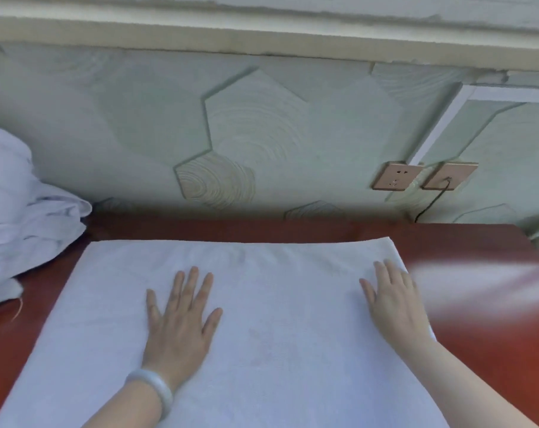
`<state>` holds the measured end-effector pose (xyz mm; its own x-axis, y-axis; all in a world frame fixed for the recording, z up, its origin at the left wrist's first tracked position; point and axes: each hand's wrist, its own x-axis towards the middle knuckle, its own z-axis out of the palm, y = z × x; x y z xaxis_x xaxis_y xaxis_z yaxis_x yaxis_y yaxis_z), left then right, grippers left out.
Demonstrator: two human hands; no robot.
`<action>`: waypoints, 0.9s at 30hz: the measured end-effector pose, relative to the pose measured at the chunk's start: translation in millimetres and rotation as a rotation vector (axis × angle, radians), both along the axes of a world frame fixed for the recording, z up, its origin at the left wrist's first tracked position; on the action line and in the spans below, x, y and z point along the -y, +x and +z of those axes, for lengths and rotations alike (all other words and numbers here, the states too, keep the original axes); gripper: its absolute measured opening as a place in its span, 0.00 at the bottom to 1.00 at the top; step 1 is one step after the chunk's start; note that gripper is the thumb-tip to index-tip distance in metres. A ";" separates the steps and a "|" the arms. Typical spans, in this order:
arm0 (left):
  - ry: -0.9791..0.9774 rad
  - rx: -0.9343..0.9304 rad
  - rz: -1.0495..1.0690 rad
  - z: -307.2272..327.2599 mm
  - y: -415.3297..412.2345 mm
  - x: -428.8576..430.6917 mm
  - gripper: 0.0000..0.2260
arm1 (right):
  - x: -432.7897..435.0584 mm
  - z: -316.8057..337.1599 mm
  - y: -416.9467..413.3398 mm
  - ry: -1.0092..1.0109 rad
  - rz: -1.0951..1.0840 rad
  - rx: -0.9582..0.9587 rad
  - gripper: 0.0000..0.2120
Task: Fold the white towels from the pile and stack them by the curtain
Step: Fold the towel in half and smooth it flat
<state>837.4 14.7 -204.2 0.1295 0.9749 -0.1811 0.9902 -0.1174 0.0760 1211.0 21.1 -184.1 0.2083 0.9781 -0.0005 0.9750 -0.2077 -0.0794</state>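
Pale green wall (138, 125) with raised hexagon shapes fills the view beyond my table (484, 329), a glossy reddish-brown top that runs right up to it. Spread flat on the table in front of me is a white towel (277, 335). It is smooth apart from faint creases near its far edge, and its near end runs out of view below. At the far left of the table sits the pile (24, 217) of rumpled white towels, just beside the spread one. My left hand (178, 322) lies palm down on the towel's middle, fingers straight and fanned. My right hand (396, 307) presses flat at the towel's right edge, fingers straight too. A pale bracelet (154, 389) circles my left wrist. Two bronze sockets (396, 177) sit side by side on the wall, and a dark cable (430, 200) drops from the right one.
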 end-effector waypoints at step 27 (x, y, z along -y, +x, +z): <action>-0.120 0.272 0.745 54.4 -182.7 57.3 0.28 | -57.1 67.6 -316.5 -0.384 0.522 -0.230 0.21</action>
<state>654.7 -42.6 -149.8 -0.4930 0.7982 -0.3462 0.7498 0.5916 0.2962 894.5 78.2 -116.5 -0.3367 0.8721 -0.3550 0.9223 0.2296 -0.3108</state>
